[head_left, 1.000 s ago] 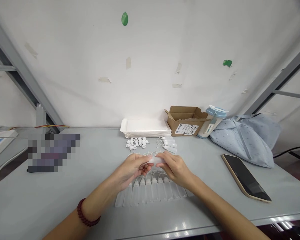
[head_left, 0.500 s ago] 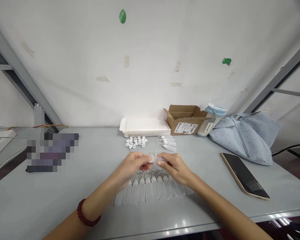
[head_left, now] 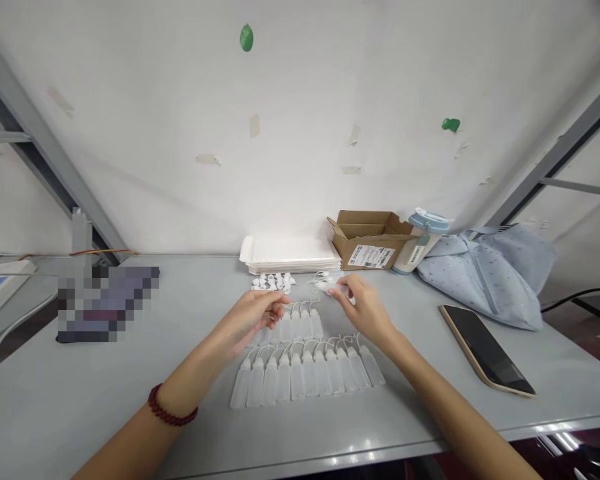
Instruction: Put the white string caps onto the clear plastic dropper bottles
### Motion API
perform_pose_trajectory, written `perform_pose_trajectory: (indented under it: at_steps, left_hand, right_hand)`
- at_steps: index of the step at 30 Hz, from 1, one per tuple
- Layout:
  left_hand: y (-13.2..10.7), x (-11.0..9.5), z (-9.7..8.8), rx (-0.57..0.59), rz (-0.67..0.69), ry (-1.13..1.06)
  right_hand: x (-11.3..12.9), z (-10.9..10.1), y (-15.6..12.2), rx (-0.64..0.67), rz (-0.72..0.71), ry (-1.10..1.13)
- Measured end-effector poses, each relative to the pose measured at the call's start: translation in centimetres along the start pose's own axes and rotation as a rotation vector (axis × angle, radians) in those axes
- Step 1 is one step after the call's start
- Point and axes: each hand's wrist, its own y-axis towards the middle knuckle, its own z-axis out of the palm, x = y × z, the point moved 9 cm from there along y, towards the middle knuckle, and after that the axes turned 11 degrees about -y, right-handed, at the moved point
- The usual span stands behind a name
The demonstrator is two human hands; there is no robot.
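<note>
My right hand (head_left: 365,305) reaches toward the back of the table and pinches a small white dropper bottle (head_left: 327,287) from a loose group there. My left hand (head_left: 253,319) hovers with its fingers curled together, just in front of a pile of white caps (head_left: 275,282); whether it holds anything is hidden. Between the hands lies a short row of capped bottles (head_left: 300,323). A longer front row of bottles (head_left: 305,373) lies nearer to me on the grey table (head_left: 180,373).
A stack of white trays (head_left: 290,253), an open cardboard box (head_left: 370,240) and a lidded cup (head_left: 423,241) stand along the wall. A blue cloth bag (head_left: 485,273) and a dark phone (head_left: 487,350) lie to the right. A pixelated object (head_left: 105,303) lies on the left.
The hands were together on one bottle above the rows. They have since parted: the right hand has moved back to the loose bottles, and the left has drifted toward the caps.
</note>
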Motion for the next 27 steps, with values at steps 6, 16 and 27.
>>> perform_pose_trajectory:
  at_steps: [6, 16, 27]
  left_hand:
    - [0.7, -0.7, -1.9, -0.076, 0.045, 0.003]
    - [0.3, -0.5, -1.2, -0.057, 0.019, 0.056]
    - [1.4, -0.9, -3.2, -0.124, 0.075, 0.092]
  right_hand:
    - [-3.1, 1.7, 0.1, 0.187, 0.214, -0.179]
    - [-4.1, 3.0, -0.2, 0.335, 0.256, -0.346]
    - [-4.9, 2.6, 0.1, 0.315, 0.255, -0.367]
